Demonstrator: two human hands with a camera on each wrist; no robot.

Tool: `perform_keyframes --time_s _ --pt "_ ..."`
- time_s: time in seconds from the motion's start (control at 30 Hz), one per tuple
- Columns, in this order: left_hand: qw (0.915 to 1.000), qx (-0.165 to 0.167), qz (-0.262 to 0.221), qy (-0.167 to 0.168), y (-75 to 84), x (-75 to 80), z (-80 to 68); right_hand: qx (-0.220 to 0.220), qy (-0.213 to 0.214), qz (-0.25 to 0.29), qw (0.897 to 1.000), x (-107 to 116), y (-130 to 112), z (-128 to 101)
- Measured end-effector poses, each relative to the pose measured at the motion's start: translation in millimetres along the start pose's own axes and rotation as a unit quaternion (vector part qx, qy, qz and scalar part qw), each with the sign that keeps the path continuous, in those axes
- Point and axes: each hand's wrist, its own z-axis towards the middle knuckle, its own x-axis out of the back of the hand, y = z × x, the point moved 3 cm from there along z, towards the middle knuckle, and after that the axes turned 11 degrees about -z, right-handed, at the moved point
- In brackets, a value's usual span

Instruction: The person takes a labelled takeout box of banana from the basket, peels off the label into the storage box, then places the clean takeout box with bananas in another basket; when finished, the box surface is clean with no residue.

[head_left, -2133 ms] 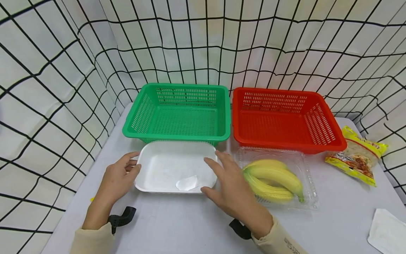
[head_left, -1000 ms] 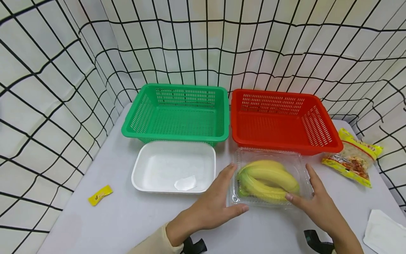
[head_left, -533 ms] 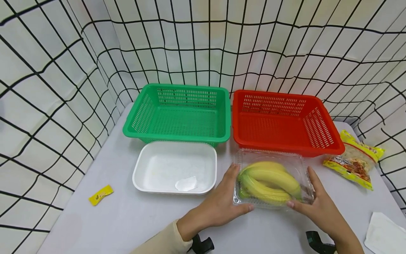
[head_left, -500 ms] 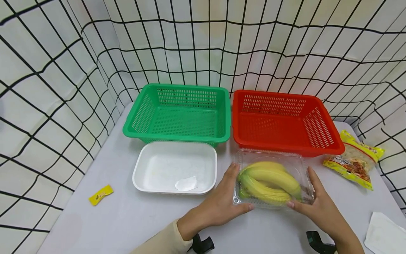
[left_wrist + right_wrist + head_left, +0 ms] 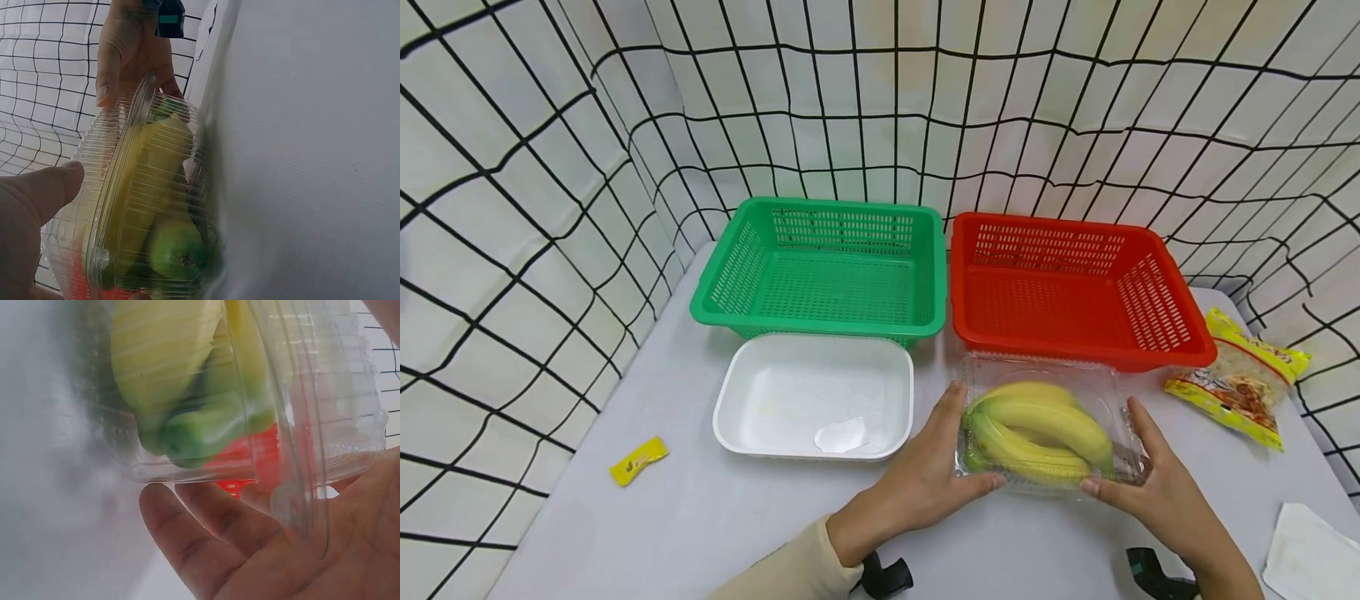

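A clear plastic clamshell container (image 5: 1093, 385) with bananas (image 5: 1045, 425) inside is held between both hands in front of the red basket. My left hand (image 5: 910, 475) grips its left end, thumb along the front edge. On the opposite end my right hand (image 5: 1157, 483) holds it, thumb at the front corner. In the right wrist view, the right fingers (image 5: 200, 537) lie against the end wall. The left wrist view shows the left thumb (image 5: 53, 190) by the ridged side. Whether the container is off the table cannot be told. Left of it stands a white tray (image 5: 805, 387).
Behind stand a green basket (image 5: 816, 325) and a red basket (image 5: 1075, 354). A yellow food packet (image 5: 1240, 379) lies at the right, a white sheet (image 5: 1311, 554) below it. A small yellow wrapped piece (image 5: 638, 461) lies at the left. Black netting (image 5: 895, 117) surrounds the table.
Both hands have moved right, from the white tray to the ends of the clamshell container, and have taken hold of it. The container has shifted only slightly.
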Motion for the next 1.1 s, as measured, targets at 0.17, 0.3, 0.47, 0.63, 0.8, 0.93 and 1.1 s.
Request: perform_keyframes --time_s 0.17,0.3,0.47,0.63,0.8,0.93,1.1 --pt "0.9999 0.001 0.007 0.012 2.1 2.1 -3.7 -0.011 0.005 -0.022 1.000 0.1 -3.3 -2.7" --pt "0.9999 0.000 0.003 0.015 6.3 4.1 -8.4 -0.024 0.006 -0.039 0.999 1.5 -6.5 -6.3" --pt "0.9998 0.013 -0.004 0.012 15.5 8.2 -15.2 -0.048 -0.003 -0.063 0.997 5.3 -12.4 -12.0" --pt "0.9997 0.021 -0.003 0.008 27.6 13.6 -23.2 -0.056 -0.010 -0.077 0.995 9.9 -20.8 -21.8" --pt "0.9998 0.004 0.011 0.016 42.2 23.5 -31.9 -0.076 -0.008 -0.077 0.994 14.6 -33.4 -28.3" --pt "0.9995 -0.008 0.021 0.023 53.1 34.2 -38.4 -0.085 -0.005 -0.088 0.992 19.3 -46.3 -31.7" --pt "0.9988 -0.020 0.031 0.032 65.3 50.7 -42.3 -0.054 0.026 -0.114 0.992 25.6 -68.0 -32.7"
